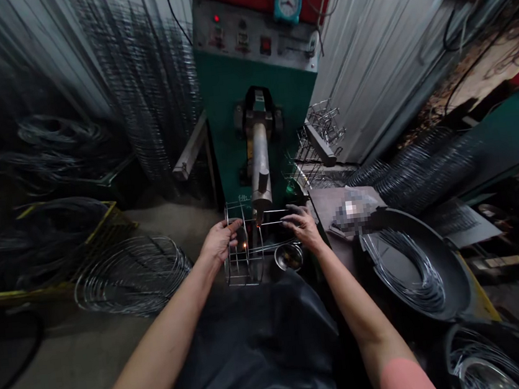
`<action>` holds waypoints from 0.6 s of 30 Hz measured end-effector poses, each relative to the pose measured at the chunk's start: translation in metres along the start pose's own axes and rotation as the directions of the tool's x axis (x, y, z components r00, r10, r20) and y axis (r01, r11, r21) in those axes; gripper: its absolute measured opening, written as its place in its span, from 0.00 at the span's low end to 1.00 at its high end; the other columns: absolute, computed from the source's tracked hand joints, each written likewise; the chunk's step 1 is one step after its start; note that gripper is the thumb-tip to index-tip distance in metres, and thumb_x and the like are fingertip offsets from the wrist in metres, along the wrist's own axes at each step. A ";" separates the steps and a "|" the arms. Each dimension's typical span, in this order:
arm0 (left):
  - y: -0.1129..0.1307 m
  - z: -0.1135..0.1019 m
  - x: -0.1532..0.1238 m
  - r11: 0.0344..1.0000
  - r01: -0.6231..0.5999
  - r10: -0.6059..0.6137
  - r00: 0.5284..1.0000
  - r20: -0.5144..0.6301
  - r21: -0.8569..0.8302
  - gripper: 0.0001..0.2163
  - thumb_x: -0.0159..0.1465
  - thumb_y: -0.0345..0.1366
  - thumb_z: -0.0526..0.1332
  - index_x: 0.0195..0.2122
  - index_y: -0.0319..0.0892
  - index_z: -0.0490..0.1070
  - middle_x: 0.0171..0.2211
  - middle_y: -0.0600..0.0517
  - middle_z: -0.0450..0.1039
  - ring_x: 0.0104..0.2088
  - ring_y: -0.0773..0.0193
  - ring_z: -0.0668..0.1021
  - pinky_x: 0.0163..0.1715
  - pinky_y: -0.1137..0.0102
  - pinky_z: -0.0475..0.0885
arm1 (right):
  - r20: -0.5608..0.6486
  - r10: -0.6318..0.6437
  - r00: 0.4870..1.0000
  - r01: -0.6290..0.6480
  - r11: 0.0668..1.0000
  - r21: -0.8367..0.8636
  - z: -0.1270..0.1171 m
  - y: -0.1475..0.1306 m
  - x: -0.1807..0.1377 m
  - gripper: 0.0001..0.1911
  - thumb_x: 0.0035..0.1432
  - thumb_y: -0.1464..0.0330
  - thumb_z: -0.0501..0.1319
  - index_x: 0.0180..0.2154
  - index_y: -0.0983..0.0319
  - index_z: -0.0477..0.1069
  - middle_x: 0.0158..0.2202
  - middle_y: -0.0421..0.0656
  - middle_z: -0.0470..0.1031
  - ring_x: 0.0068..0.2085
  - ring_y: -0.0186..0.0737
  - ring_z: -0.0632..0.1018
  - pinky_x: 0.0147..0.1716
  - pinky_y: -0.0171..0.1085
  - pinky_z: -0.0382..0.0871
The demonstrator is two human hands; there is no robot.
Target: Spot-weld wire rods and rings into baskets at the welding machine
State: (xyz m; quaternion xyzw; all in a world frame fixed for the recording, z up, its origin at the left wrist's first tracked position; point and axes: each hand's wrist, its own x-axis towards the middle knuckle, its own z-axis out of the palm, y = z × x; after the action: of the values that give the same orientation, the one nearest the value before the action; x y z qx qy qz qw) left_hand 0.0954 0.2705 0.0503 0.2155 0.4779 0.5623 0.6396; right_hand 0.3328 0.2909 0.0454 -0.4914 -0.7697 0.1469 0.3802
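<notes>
Now my left hand (pixel 220 239) is curled shut around one side of the wire frame (pixel 243 265), while my right hand (pixel 303 227) pinches its horizontal wires at the other side. The frame sits under the welder's electrode arm (pixel 260 163), a small spark glowing there, with a metal bowl (pixel 289 256) just beside it.

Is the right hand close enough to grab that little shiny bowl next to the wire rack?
Probably yes. The small bowl sits just below the right hand with nothing between them, but that hand grips the wire rack, as does the left hand.
</notes>
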 end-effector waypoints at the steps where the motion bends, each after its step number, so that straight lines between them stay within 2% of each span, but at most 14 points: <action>1: 0.000 0.001 -0.002 1.000 -0.002 0.002 1.000 0.008 -0.002 0.17 0.35 0.33 0.73 0.23 0.36 0.68 0.17 0.59 0.59 0.15 0.78 0.57 0.10 0.81 0.46 | -0.066 0.003 0.998 -0.004 1.000 -0.025 -0.001 -0.006 -0.008 0.09 0.53 0.63 0.62 0.38 0.54 0.75 0.52 0.43 0.67 0.54 0.48 0.61 0.54 0.49 0.55; 3: -0.002 0.002 -0.010 1.000 -0.002 0.002 1.000 0.020 -0.004 0.17 0.35 0.34 0.73 0.23 0.36 0.68 0.17 0.59 0.59 0.15 0.78 0.57 0.10 0.81 0.46 | -0.188 0.018 0.982 -0.028 0.998 -0.051 0.001 -0.023 -0.032 0.15 0.52 0.61 0.62 0.43 0.54 0.72 0.54 0.44 0.64 0.57 0.49 0.58 0.56 0.50 0.52; 4: -0.004 0.002 -0.015 1.000 -0.001 0.001 1.000 0.023 -0.003 0.18 0.34 0.35 0.73 0.23 0.36 0.68 0.17 0.59 0.59 0.15 0.78 0.57 0.10 0.81 0.47 | -0.204 0.035 0.978 -0.041 0.999 -0.028 0.005 -0.032 -0.048 0.17 0.52 0.60 0.62 0.45 0.55 0.71 0.54 0.45 0.64 0.57 0.49 0.59 0.56 0.51 0.53; 5: -0.007 0.002 -0.021 1.000 0.001 -0.001 1.000 0.025 -0.002 0.18 0.34 0.35 0.73 0.24 0.36 0.68 0.18 0.59 0.60 0.15 0.79 0.57 0.10 0.81 0.47 | -0.173 0.059 0.983 -0.055 0.998 0.029 0.011 -0.042 -0.065 0.17 0.52 0.60 0.61 0.45 0.55 0.70 0.52 0.46 0.66 0.56 0.49 0.62 0.55 0.50 0.55; 7: -0.012 0.000 -0.037 1.000 0.004 -0.004 1.000 0.027 0.004 0.20 0.33 0.36 0.74 0.24 0.36 0.68 0.19 0.58 0.60 0.15 0.79 0.57 0.09 0.81 0.47 | 0.018 0.107 0.994 -0.109 0.969 0.220 0.026 -0.064 -0.101 0.16 0.55 0.59 0.58 0.45 0.56 0.69 0.45 0.45 0.71 0.48 0.45 0.70 0.49 0.44 0.64; 9: -0.017 -0.006 -0.056 1.000 0.008 -0.009 0.999 0.042 0.013 0.20 0.34 0.38 0.74 0.24 0.36 0.68 0.20 0.58 0.62 0.16 0.78 0.60 0.10 0.81 0.52 | 0.211 0.138 0.968 -0.213 0.893 0.396 0.040 -0.085 -0.130 0.13 0.59 0.59 0.54 0.43 0.56 0.68 0.36 0.42 0.74 0.38 0.40 0.75 0.38 0.38 0.70; 10: -0.019 -0.012 -0.067 1.000 0.007 -0.009 0.997 0.072 0.029 0.20 0.36 0.41 0.73 0.26 0.36 0.69 0.22 0.56 0.65 0.17 0.76 0.63 0.12 0.80 0.57 | 0.261 0.158 0.952 -0.266 0.847 0.460 0.044 -0.096 -0.140 0.12 0.60 0.59 0.52 0.41 0.56 0.68 0.32 0.40 0.73 0.33 0.38 0.75 0.32 0.36 0.70; 12: -0.023 -0.029 -0.091 0.993 -0.040 0.023 0.989 0.148 0.110 0.22 0.43 0.48 0.69 0.34 0.37 0.71 0.30 0.49 0.71 0.25 0.67 0.73 0.21 0.74 0.68 | 0.263 0.227 0.937 -0.342 0.746 0.572 0.043 -0.117 -0.147 0.12 0.60 0.58 0.51 0.39 0.57 0.66 0.26 0.38 0.71 0.24 0.34 0.73 0.23 0.32 0.67; 14: -0.027 -0.053 -0.115 0.930 -0.229 0.169 0.961 0.220 0.287 0.28 0.50 0.54 0.62 0.47 0.41 0.67 0.43 0.43 0.72 0.41 0.56 0.75 0.36 0.65 0.72 | 0.245 0.307 0.920 -0.388 0.608 0.693 0.028 -0.137 -0.141 0.13 0.59 0.57 0.50 0.37 0.59 0.64 0.22 0.36 0.69 0.17 0.30 0.69 0.16 0.30 0.61; 15: -0.030 -0.066 -0.127 0.830 -0.388 0.298 0.916 0.270 0.401 0.31 0.52 0.55 0.60 0.53 0.43 0.63 0.49 0.42 0.69 0.48 0.53 0.72 0.44 0.61 0.70 | 0.246 0.336 0.909 -0.399 0.533 0.746 0.018 -0.146 -0.135 0.14 0.59 0.56 0.50 0.35 0.60 0.63 0.21 0.35 0.68 0.15 0.29 0.66 0.13 0.29 0.58; 16: -0.032 -0.078 -0.138 0.660 -0.559 0.413 0.828 0.379 0.502 0.35 0.51 0.55 0.61 0.57 0.45 0.58 0.54 0.42 0.65 0.53 0.50 0.69 0.49 0.58 0.66 | 0.254 0.354 0.900 -0.405 0.466 0.787 0.006 -0.156 -0.128 0.14 0.58 0.56 0.51 0.34 0.61 0.63 0.21 0.35 0.68 0.13 0.27 0.64 0.11 0.28 0.54; 17: -0.034 -0.089 -0.148 0.451 -0.710 0.460 0.704 0.541 0.541 0.38 0.50 0.56 0.61 0.59 0.47 0.55 0.57 0.42 0.62 0.55 0.48 0.65 0.52 0.55 0.62 | 0.270 0.359 0.893 -0.412 0.412 0.813 -0.006 -0.164 -0.121 0.14 0.57 0.57 0.51 0.32 0.61 0.63 0.21 0.35 0.68 0.12 0.26 0.62 0.10 0.28 0.51; 18: -0.036 -0.098 -0.158 0.241 -0.827 0.456 0.558 0.693 0.508 0.38 0.50 0.57 0.60 0.60 0.48 0.54 0.58 0.43 0.61 0.56 0.47 0.64 0.55 0.52 0.58 | 0.295 0.353 0.888 -0.423 0.373 0.826 -0.017 -0.172 -0.115 0.14 0.56 0.57 0.53 0.30 0.62 0.63 0.20 0.36 0.68 0.11 0.25 0.61 0.10 0.28 0.49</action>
State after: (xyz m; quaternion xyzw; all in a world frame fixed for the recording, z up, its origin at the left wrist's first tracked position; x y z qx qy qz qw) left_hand 0.0445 0.0889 0.0352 0.7686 0.3926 0.4385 0.2508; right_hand 0.2608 0.1071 0.1088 -0.3887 -0.4603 0.6189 0.5039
